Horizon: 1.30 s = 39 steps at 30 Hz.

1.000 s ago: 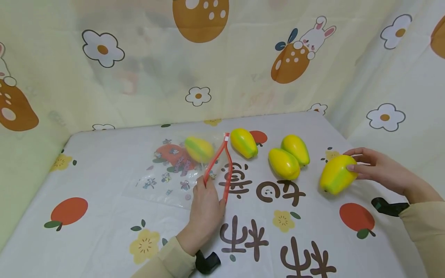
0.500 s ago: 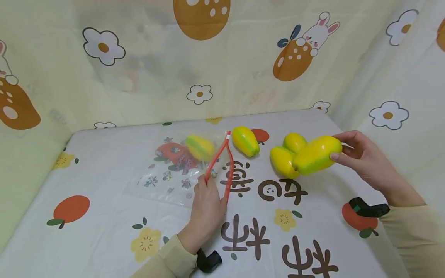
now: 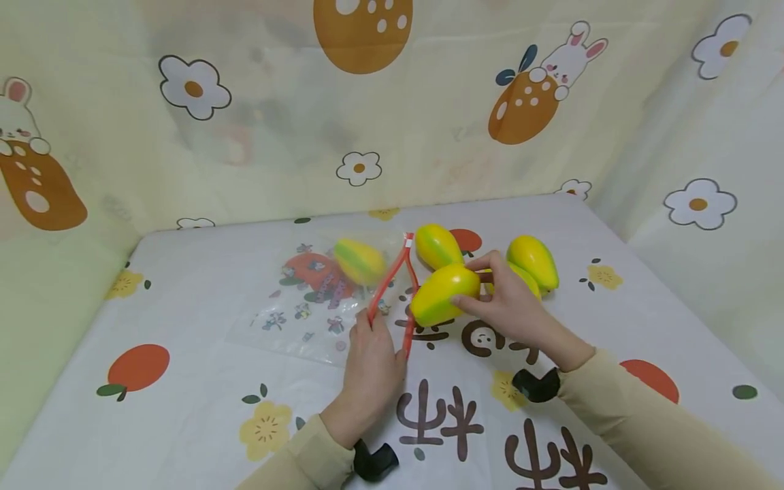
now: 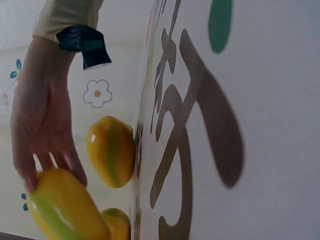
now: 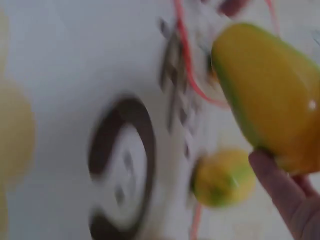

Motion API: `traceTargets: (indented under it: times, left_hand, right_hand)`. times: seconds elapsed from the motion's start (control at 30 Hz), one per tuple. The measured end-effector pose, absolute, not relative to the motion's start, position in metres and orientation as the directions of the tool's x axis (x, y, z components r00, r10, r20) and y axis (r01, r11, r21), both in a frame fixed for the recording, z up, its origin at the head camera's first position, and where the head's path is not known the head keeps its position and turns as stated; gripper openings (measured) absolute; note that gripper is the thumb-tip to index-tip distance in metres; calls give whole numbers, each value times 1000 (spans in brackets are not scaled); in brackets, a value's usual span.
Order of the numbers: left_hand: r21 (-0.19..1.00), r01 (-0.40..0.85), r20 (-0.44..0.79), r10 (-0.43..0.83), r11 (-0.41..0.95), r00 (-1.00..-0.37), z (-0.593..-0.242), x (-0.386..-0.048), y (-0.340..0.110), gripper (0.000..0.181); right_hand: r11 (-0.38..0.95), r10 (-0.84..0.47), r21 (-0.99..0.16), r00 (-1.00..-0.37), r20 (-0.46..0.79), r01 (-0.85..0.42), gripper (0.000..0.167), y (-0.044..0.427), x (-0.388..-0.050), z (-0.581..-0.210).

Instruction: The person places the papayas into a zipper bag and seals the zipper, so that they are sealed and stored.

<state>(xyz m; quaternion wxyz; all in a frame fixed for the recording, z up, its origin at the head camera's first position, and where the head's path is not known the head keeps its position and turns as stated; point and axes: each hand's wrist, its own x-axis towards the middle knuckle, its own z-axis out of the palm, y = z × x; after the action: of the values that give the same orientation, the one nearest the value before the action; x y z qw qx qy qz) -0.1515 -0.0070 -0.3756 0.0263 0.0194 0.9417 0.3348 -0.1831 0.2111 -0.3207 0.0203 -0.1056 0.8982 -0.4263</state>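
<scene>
My left hand (image 3: 373,371) grips the red zip edge of a clear printed zip bag (image 3: 257,333), holding its mouth spread apart. One yellow-green papaya (image 3: 358,262) lies inside the bag. By its thumb and fingers, my right hand (image 3: 517,309) holds another papaya (image 3: 442,297) above the table, at the right side of the bag's mouth. The right wrist view shows this held papaya (image 5: 272,95) near the red edge (image 5: 186,55). In the left wrist view, the right hand (image 4: 47,110) grasps the blunt end of the papaya (image 4: 67,210).
A loose papaya (image 3: 438,246) lies just right of the bag's top corner. Two more lie together farther right: one papaya (image 3: 533,260) in plain sight, the other (image 3: 525,278) partly behind the right hand. A patterned cloth covers the table (image 3: 202,422); a printed curtain (image 3: 275,156) hangs behind.
The right hand has carried its papaya leftward from the table's right side, past the paired papayas, to the bag's mouth. My left hand keeps its hold on the bag.
</scene>
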Motion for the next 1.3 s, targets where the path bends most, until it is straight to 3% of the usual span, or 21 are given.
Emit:
traceTargets:
  times: [0.23,0.6,1.07,1.3]
  left_hand:
    - [644,43,-14,68,764,-998,-376,-150,-8,71]
    - [640,74,19,80,765,-997,-373,-147,-6,74]
    - [621,93,59,72,778,-996,-373,-147,-7,75]
    - [601,124,110,72,789,-991,-374,-145,-8,73]
  right_hand:
    - [692,-166,-709,-986,34,-141,55,177,-196,-332]
    - [674,-116,-739,-989,-92,-10,60,166,-209,-342]
    - [625,-108,-780,-985,-132,36,58,153,-214,-351]
    - [599,-96,-801,-992,-87,13,54,147,-211,-352]
